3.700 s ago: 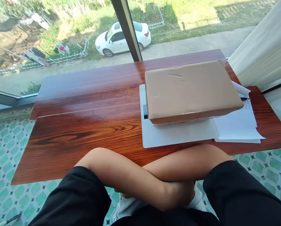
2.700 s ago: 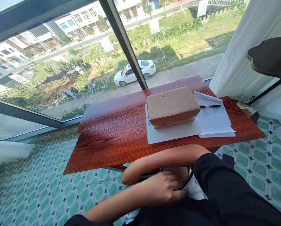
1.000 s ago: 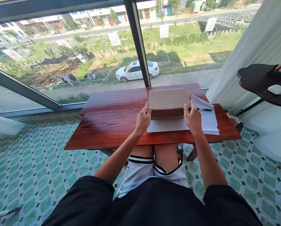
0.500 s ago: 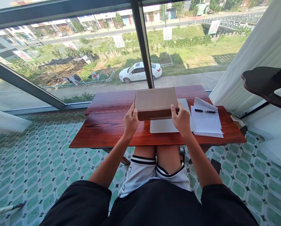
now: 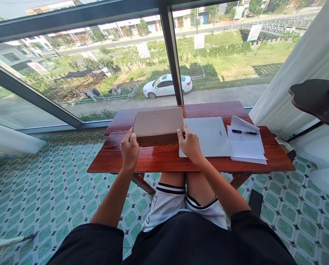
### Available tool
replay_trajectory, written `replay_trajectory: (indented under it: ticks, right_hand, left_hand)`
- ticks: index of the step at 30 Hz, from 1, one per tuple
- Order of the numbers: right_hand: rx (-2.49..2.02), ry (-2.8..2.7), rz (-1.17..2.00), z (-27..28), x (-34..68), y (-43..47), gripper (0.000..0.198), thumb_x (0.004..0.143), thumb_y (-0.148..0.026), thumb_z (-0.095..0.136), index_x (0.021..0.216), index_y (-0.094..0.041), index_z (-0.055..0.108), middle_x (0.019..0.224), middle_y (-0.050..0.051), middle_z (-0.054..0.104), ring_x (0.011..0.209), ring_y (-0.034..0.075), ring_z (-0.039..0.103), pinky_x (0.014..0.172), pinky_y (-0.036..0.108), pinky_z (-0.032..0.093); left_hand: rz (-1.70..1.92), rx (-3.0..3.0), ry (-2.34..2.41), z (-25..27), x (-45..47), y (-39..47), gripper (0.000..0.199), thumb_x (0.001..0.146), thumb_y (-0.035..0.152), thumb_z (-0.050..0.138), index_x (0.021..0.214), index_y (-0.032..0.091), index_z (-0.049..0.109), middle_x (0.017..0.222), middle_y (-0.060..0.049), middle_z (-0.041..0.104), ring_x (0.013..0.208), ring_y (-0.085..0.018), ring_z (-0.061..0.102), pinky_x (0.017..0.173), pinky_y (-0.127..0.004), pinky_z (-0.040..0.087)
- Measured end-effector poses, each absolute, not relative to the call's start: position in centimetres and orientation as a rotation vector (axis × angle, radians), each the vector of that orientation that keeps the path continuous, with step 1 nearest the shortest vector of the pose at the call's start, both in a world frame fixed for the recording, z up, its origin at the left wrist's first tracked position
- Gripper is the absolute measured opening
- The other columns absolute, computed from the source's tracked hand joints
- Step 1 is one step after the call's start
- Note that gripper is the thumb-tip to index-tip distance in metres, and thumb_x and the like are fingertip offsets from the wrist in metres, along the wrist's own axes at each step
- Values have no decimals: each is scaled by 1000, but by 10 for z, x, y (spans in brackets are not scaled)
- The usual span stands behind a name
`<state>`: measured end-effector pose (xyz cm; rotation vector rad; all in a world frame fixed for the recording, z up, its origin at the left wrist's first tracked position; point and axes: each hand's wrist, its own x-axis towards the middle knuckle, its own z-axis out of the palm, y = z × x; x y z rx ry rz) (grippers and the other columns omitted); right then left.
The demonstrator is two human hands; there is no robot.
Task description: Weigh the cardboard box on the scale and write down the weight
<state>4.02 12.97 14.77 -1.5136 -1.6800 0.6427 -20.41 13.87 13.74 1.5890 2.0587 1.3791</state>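
Between my two hands is a brown cardboard box point(image 5: 158, 123), held level over the left part of the dark red wooden table point(image 5: 109, 158). My left hand point(image 5: 130, 147) grips its left end, thumb on the near side. At the right end my right hand point(image 5: 190, 143) is closed on it the same way; the fingers under the box are hidden. Just right of the box lies a closed silver laptop point(image 5: 208, 138), its near left corner close below my right hand.
Written sheets of paper point(image 5: 246, 147) with a black pen point(image 5: 244, 132) on top lie right of the laptop. A dark shelf point(image 5: 316, 99) juts in at the right by a white curtain point(image 5: 288, 73). Window glass stands behind the table. A dark flat object point(image 5: 255, 202) is low at right.
Both hands have carried the box to the left, off the laptop's area. The laptop's lid now shows almost whole. The view has shifted slightly.
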Motion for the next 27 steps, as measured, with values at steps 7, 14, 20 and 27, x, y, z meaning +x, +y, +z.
replay_trajectory:
  ticks: [7, 14, 20, 27]
  right_hand:
    - [-1487, -1754, 737, 137, 13, 127, 55, 108, -35, 34, 155, -7, 42, 131, 17, 65, 115, 31, 67, 96, 38, 50]
    - [-1481, -1782, 788, 128, -3, 125, 57, 107, -34, 33, 155, -5, 42, 133, 18, 64, 116, 33, 66, 96, 37, 50]
    - [-1479, -1790, 807, 125, -8, 121, 58, 107, -36, 36, 155, -4, 41, 137, 19, 61, 120, 33, 65, 99, 38, 49]
    - [-1477, -1802, 831, 124, -9, 118, 59, 107, -35, 36, 158, -5, 37, 136, 20, 62, 124, 32, 63, 103, 38, 49]
  left_hand:
    - [1451, 1482, 2145, 129, -233, 132, 51, 95, 45, 42, 134, 22, 66, 137, -7, 65, 128, -22, 60, 113, -34, 45]
    - [1370, 1442, 2250, 119, -249, 125, 52, 96, 47, 41, 133, 22, 66, 136, -8, 66, 128, -24, 61, 115, -37, 44]
    - [1373, 1429, 2263, 116, -256, 125, 52, 93, 46, 42, 131, 23, 68, 134, -7, 67, 129, -24, 60, 116, -37, 43]
    - [1342, 1381, 2288, 114, -255, 123, 53, 92, 47, 42, 131, 23, 68, 134, -7, 67, 128, -26, 61, 116, -39, 44]
